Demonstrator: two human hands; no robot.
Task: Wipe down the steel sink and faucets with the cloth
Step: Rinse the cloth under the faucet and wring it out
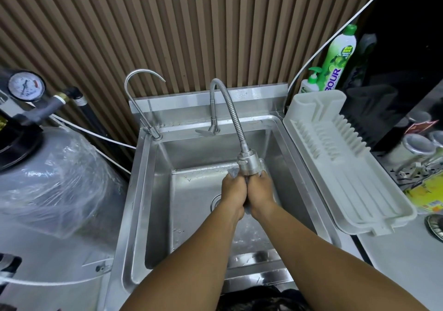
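Head view, looking down: one steel sink (158, 190), single basin, with water droplets on its floor and one drain (215, 201) partly hidden behind the left wrist. Two faucets stand on the back ledge: one thin gooseneck (141, 87) at the back-left corner, and one flexible hose faucet (230, 109) at centre, which arches forward and down over the basin to one spray head (248, 163). One lever handle (205, 132) sits at the hose faucet's base. Two bare hands are in the basin, pressed side by side just under the spray head; both forearms reach in from the bottom edge. Left hand (233, 190) is curled closed around the cloth (233, 171); right hand (260, 189) is likewise curled closed on it. Only bits of the cloth show: a pale, wet-looking fold above the left fingers, another beside the spray head on the right, and a dark strip between the wrists. Cloth touches the spray head. Whether water is running, cannot tell. Right of the sink: one white dish rack (347, 167), lying along the counter, touching the sink rim. Behind it two bottles: one tall green one (340, 56) and one small pump bottle (311, 83) just beside it. Left of the sink: one grey tank (55, 179) wrapped in clear plastic, one pressure gauge (26, 85) above it. Ribbed brown wall (167, 23) behind
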